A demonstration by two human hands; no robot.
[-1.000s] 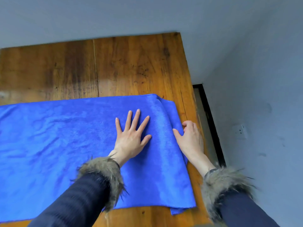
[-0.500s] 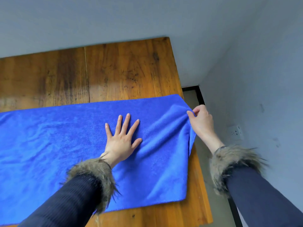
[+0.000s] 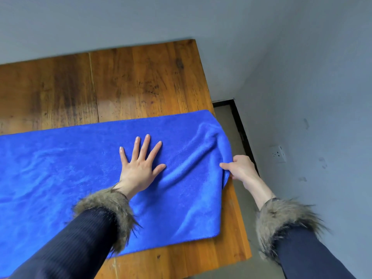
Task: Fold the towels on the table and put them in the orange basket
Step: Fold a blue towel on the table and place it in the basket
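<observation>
Since the earlier frame, the right hand [image 3: 240, 168] had travelled along the short right-hand edge of the blue towel [image 3: 80, 174] toward the person, from near the far corner to about the middle of that edge, and fresh ridges had formed in the cloth between the two hands. The left hand [image 3: 141, 164] remained in much the same place on the towel. The towel lay spread across the wooden table [image 3: 141, 83], with its right end reaching the table's right edge and curling slightly over it; its left end ran out of view. The orange basket was not visible. The left grip was fully open: fingers straight and splayed, palm pressed flat on the cloth as an anchor. The right grip was closed on the towel's edge, thumb on top and fingers curled beneath, pinching the hem. Several faults appeared possible from this position. If the right hand pulled without the left palm holding firm, the whole towel would likely slide and the fold line would skew. The ridges, if not smoothed first, could be trapped inside the fold. A pinch on one layer at mid-edge could also let the corners sag unevenly.
</observation>
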